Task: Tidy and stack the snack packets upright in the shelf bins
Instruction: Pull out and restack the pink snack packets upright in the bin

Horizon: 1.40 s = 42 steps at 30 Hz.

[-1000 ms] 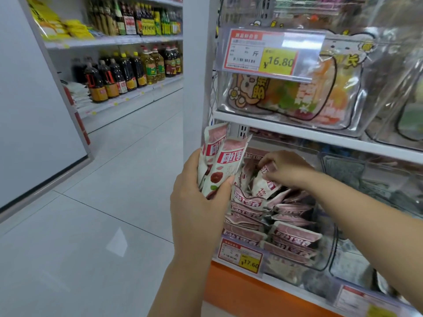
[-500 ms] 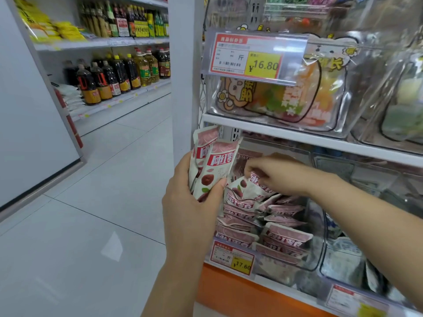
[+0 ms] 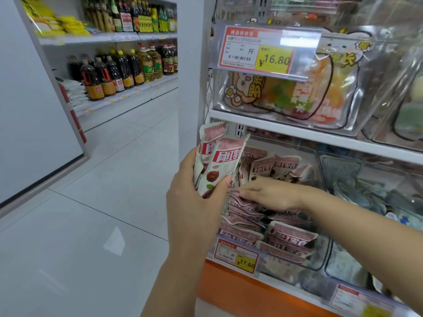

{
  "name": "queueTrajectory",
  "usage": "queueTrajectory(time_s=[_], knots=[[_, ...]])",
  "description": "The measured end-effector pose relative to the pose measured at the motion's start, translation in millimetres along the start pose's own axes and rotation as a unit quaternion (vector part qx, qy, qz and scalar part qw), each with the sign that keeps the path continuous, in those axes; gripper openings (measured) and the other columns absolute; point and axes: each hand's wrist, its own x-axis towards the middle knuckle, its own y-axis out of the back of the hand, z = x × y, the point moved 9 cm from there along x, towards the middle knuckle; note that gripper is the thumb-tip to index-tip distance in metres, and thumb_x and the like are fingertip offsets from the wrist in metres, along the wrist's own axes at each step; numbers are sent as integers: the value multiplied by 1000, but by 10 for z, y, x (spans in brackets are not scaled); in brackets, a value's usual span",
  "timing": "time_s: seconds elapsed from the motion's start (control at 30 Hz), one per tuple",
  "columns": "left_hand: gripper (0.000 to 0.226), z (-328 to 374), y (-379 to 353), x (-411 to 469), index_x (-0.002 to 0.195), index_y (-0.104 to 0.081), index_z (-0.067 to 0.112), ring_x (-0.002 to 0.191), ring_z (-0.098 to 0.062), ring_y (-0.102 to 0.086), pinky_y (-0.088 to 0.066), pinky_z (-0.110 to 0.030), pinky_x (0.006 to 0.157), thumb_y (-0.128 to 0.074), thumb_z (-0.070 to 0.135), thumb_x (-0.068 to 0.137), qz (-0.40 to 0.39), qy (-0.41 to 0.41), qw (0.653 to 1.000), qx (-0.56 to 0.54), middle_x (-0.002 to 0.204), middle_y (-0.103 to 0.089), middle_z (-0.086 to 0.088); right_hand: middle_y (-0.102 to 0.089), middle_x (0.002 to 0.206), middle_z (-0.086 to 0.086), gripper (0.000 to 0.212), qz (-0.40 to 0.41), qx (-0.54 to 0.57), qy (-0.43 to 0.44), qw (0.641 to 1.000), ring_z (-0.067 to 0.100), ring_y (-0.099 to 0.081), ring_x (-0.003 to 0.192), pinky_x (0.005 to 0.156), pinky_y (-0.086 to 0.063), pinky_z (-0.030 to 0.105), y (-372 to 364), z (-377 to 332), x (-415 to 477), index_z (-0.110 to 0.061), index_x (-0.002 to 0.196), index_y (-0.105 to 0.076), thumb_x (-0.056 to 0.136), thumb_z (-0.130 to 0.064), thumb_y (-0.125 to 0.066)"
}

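Note:
My left hand [image 3: 194, 207] grips a small upright bundle of pink-and-white snack packets [image 3: 225, 161] just left of the clear shelf bin [image 3: 320, 264]. My right hand [image 3: 270, 195] reaches into that bin from the right. Its fingers lie straight and flat on the top of a stack of the same packets [image 3: 290, 236], pointing left. Behind the hand, a few packets [image 3: 274, 167] stand upright against the back of the bin. The packets under my right palm are hidden.
A price tag [image 3: 237, 256] hangs on the bin's front. The white shelf board [image 3: 297, 131] sits close above, carrying a clear bin of jelly bags [image 3: 297, 97]. Another clear bin [image 3: 366, 179] stands to the right. Bottle shelves [image 3: 119, 72] line the aisle on the left.
My right hand has let go of the packet it pinched and has dropped lower, now lying flat on the stack. My left hand keeps its bundle.

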Motion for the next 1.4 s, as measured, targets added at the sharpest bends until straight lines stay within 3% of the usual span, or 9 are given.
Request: queueTrajectory(time_s=[0.13,0.23,0.37,0.53,0.7,0.93,1.07,1.23,1.4], knots=[[58,8,1,0,114,-40,55,95,2,-61,-54,-21,75,-75,29,76,4,-7,1000,1,102,-61,23,-56,130,6,39,109,28,-14,994,21,-54,116,100,-37,30,250,88,-14,-9,135,-48,101,-24,-35],[57,-9,-12,-10,116,-42,53,97,-1,-62,-57,-27,75,-75,29,76,0,-2,1000,-6,103,-61,21,-65,108,2,46,153,67,-69,984,17,-61,79,71,-47,27,426,239,80,-28,146,-29,100,-24,-35],[58,-31,-18,0,122,-45,48,99,-5,-63,-58,-32,77,-75,28,77,0,8,1000,-12,107,-62,18,-61,114,3,33,132,29,-101,986,15,-59,87,65,-35,18,464,254,245,-22,129,-50,100,-28,-37],[57,-43,-14,11,127,-47,38,100,-8,-63,-57,-36,81,-75,30,77,-3,6,1000,-9,109,-63,15,-63,71,4,25,159,18,-167,973,16,-55,64,58,-36,23,501,532,161,-9,73,-63,91,-25,-56],[56,-22,-9,1,122,-45,46,99,-5,-62,-57,-31,79,-75,31,77,-4,5,1000,-7,106,-63,17,-58,76,-13,12,211,-21,-154,965,0,-48,66,71,-35,20,596,536,26,-20,81,-70,87,-13,-62],[56,-24,-12,9,120,-43,50,98,-3,-62,-56,-28,78,-75,32,77,-3,4,1000,9,104,-62,19,-60,99,-8,23,203,-39,-70,976,14,-62,79,74,-51,28,701,349,-157,-28,93,-69,91,-10,-54],[60,-36,-13,9,127,-45,43,100,-8,-63,-57,-35,78,-75,31,77,5,7,1000,-2,108,-63,14,-60,89,-13,35,157,-14,-49,986,8,-57,65,55,-43,15,632,240,-88,-26,96,-72,90,-1,-47],[60,-34,-7,6,127,-45,42,101,-7,-63,-57,-35,81,-75,29,76,2,6,1000,-1,109,-63,13,-66,79,8,22,103,65,-41,992,13,-53,64,59,-47,28,352,196,67,-8,83,-68,91,-12,-47],[58,-6,11,8,121,-43,48,99,-4,-62,-57,-33,81,-75,29,77,2,1,1000,6,106,-63,17,-53,74,-3,22,133,133,-30,982,11,-46,66,54,-38,19,271,190,-30,-11,90,-59,97,-17,-39]])
